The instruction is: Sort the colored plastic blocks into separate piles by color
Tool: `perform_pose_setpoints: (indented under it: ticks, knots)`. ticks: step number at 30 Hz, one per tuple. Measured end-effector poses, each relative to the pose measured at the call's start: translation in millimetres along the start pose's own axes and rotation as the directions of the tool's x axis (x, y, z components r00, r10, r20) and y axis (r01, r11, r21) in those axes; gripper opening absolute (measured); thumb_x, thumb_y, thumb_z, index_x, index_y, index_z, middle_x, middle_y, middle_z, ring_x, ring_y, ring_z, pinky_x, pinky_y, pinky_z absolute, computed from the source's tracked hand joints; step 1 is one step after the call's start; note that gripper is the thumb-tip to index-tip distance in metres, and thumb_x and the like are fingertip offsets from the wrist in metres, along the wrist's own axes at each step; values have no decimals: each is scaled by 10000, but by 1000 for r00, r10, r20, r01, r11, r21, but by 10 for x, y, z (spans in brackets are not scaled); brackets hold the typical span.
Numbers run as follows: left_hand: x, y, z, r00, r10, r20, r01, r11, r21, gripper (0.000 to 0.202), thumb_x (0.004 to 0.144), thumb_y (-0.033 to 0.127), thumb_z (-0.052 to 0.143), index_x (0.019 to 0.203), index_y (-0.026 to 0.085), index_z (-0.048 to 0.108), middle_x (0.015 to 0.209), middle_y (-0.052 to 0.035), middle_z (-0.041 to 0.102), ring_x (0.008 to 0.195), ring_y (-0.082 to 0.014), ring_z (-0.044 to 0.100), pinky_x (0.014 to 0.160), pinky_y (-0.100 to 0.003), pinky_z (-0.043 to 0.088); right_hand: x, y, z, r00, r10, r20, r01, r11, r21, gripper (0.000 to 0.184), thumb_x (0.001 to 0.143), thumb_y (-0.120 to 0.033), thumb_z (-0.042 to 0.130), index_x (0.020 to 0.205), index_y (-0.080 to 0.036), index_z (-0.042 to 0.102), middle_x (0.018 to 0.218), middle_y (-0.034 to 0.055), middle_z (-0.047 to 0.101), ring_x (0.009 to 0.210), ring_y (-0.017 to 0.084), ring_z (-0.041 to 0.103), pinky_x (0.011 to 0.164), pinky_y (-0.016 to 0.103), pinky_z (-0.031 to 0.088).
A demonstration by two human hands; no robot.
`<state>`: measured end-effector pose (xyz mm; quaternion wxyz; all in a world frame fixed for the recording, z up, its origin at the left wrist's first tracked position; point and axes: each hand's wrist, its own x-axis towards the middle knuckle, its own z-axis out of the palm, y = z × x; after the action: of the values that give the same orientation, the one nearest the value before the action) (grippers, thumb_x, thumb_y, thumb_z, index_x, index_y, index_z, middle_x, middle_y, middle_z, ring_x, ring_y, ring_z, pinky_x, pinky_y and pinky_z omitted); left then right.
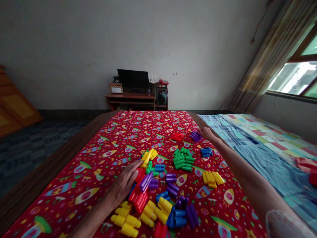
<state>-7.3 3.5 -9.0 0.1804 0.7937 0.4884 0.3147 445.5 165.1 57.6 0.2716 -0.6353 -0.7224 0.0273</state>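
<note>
My left hand (125, 178) lies against the left side of a mixed heap of plastic building blocks, its fingers stretched out and touching them. Next to its fingertips are a yellow block (146, 160), red blocks (140, 200) and a purple block (146, 181). At the far right, my right hand (207, 133) has its fingers closed at a purple building block (195, 136); the fingertips are partly hidden. Sorted by colour, separate groups lie on the cloth: red blocks (177, 137), green blocks (183, 159), blue blocks (206, 152) and yellow blocks (213, 178).
A red patterned cloth (94, 165) covers the surface under the blocks. Nearer me lie more yellow blocks (126, 219) and blue blocks (179, 218). A bed (247, 142) adjoins on the right. Against the wall stands a desk (131, 96) with a monitor (133, 81).
</note>
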Motion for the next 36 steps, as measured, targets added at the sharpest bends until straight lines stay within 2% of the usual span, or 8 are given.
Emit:
perform_pose_setpoints:
  ticks: [4,8,10,15,18,27,32,36]
  knots:
    - [8,36,-24,1000,24,-1,-24,1000,-18,501,990,431,287,1358,202,539,1404,-68,561,1304,-221,507,1133,-396,388,-74,-153,-163,1000,-19,-12,19,1000,-1,551,946,-517,308,489,-214,372,415,-39,277,426,85,288,437,257,215]
    - [14,-7,12,1000,13,12,-13,999,-29,524,992,448,270,1358,183,534,1409,-81,553,1319,-220,489,1145,-394,366,-387,-705,-298,975,-213,65,210,976,51,492,963,-468,349,590,-181,492,488,-35,379,474,80,321,471,238,241]
    - [9,-24,29,1000,7,10,-7,999,-31,541,992,460,254,1356,174,533,1410,-86,551,1330,-222,475,1152,-402,352,-662,-1089,-314,885,-430,177,409,901,145,413,973,-434,388,747,-162,602,571,-18,511,521,81,404,512,217,297]
    - [2,31,5,1000,6,26,-5,1000,-23,555,985,477,255,1360,165,519,1409,-94,549,1337,-221,466,1155,-419,342,-1332,-1833,-185,532,-735,421,705,660,261,197,951,-257,493,1016,-167,655,862,62,677,748,123,588,658,223,410]
    - [15,91,-28,999,15,34,-14,1000,-22,565,985,468,230,1346,156,532,1394,-101,562,1324,-223,481,1149,-422,352,-1501,-1935,-17,466,-726,506,777,609,159,183,905,-150,521,1031,-162,652,910,83,679,839,153,607,703,240,437]
    - [9,14,15,1000,20,-1,-20,999,-34,536,985,470,270,1360,191,534,1394,-80,567,1322,-221,484,1148,-423,356,-1409,-1852,210,525,-704,478,704,675,221,181,890,-82,488,937,-146,651,839,60,693,725,125,597,669,225,431]
    - [-2,-22,36,1000,19,-8,-19,1000,-7,547,983,482,266,1355,188,539,1393,-82,569,1318,-230,491,1137,-424,370,-933,-1438,-96,878,-450,165,423,889,176,222,891,-192,514,1023,-142,686,805,51,719,633,116,595,592,210,395]
    - [6,-52,54,1000,26,-7,-26,1000,0,547,988,473,253,1363,188,532,1399,-79,564,1317,-228,492,1138,-416,371,-501,-670,-280,990,-138,-10,138,988,66,260,832,-260,516,900,-133,733,754,71,723,648,158,612,600,240,408]
